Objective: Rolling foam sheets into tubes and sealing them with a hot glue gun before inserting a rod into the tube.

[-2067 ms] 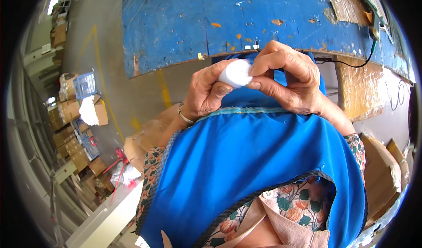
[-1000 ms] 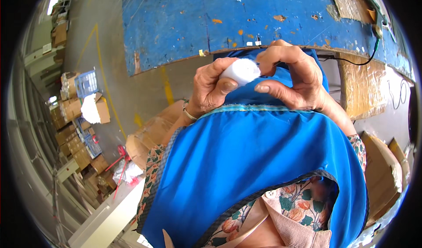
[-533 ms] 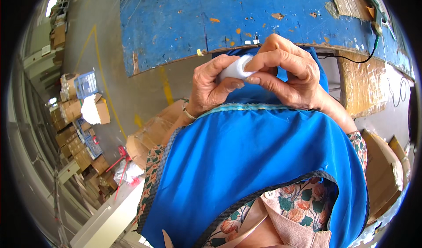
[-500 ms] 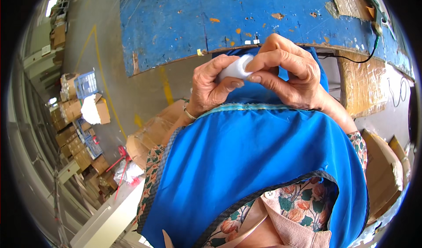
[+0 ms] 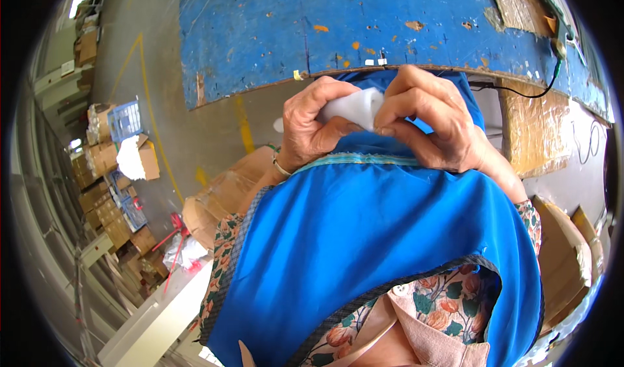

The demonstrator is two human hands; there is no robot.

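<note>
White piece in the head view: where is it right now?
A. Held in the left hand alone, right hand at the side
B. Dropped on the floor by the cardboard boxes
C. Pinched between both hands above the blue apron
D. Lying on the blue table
C: the white piece sits between the left hand and the right hand, both gripping it just above the blue apron, short of the blue table.

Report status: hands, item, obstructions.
Left hand and right hand both pinching white piece. Held above blue apron, near blue table. Nothing in the way.
</note>
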